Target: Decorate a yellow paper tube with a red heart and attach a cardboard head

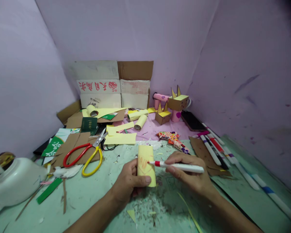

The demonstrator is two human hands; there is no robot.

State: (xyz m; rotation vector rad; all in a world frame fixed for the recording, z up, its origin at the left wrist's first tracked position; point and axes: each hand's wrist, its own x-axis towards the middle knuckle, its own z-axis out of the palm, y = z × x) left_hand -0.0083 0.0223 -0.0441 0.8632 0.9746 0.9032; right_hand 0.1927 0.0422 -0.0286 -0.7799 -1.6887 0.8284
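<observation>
My left hand (131,179) is closed around a yellow paper-covered tube (146,152), thumb across its lower front. Orange-red marks show on the side of the tube facing me. In my right hand (190,168) is a white marker pen (184,167) with a red collar, held in a pinch. Its tip points left and meets the tube's surface, or is very near it. Beyond the hands lie more yellow tubes (141,122) and yellow paper strips (120,139).
Scissors (92,146) with red and yellow handles lie left on cardboard. A white teapot-like vessel (16,181) stands at the left edge. Several markers (210,149) and a phone (193,120) lie right. Small cardboard boxes with pointed ears (163,117) stand at the back, before a printed carton (99,85).
</observation>
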